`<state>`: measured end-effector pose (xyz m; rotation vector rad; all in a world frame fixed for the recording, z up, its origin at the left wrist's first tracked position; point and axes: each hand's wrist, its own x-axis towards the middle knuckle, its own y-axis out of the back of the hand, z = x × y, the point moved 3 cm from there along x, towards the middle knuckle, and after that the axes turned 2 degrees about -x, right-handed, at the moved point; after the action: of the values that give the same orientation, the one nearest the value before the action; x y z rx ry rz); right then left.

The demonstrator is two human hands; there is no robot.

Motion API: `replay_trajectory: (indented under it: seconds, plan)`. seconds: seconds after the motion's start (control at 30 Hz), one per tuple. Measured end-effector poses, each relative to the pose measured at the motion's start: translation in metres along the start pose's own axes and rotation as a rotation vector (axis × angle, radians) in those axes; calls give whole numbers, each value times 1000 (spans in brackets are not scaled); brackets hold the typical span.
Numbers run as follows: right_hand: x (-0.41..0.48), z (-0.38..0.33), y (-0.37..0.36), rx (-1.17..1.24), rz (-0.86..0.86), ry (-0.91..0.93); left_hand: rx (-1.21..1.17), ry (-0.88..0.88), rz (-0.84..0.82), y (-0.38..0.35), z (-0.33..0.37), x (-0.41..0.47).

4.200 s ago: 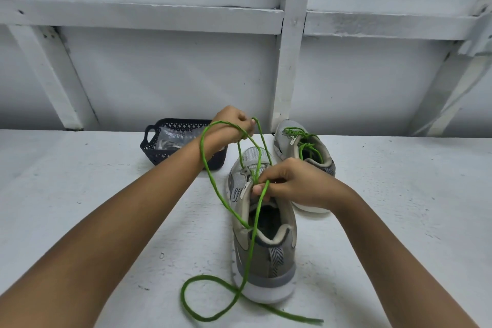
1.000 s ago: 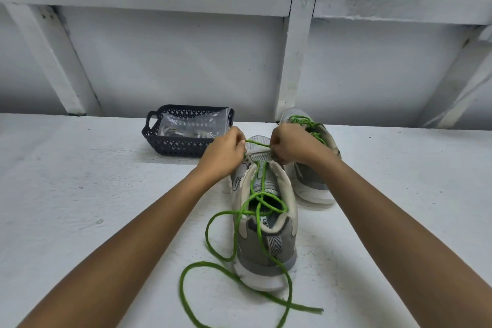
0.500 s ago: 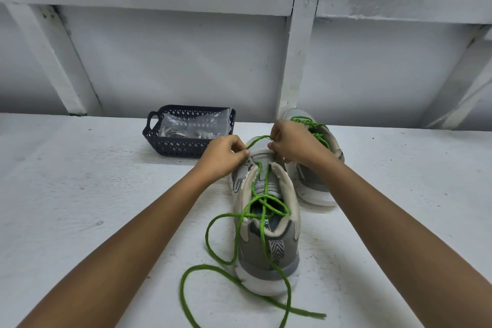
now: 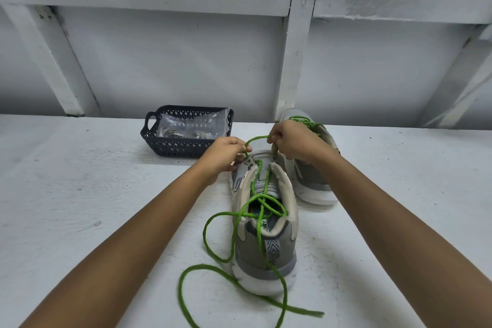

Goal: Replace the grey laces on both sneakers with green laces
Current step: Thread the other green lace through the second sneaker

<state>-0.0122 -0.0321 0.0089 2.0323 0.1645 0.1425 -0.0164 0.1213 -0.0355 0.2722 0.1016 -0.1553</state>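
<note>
Field note: left hand (image 4: pixel 226 153) and right hand (image 4: pixel 291 141) each pinch the green lace (image 4: pixel 306 311) above the toe-end eyelets of the near sneaker (image 4: pixel 266 247) on the worktop (image 4: pixel 93 194) — I reckon its loose tails, crossed over the heel, could snag or pull through unevenly.

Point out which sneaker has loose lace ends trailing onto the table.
The near sneaker, heel toward the camera: its green lace trails loose over the table. The far sneaker has its lace on top.
</note>
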Motion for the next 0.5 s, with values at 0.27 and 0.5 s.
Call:
replay_trajectory:
  seconds: [0.27,0.5]
  plan:
    - [1,1,2,97,-29,-22,-5,-113,32,-6,9,2]
    - [-28,-8,13,-89,35,140,238,-216,166,-4,13,-9]
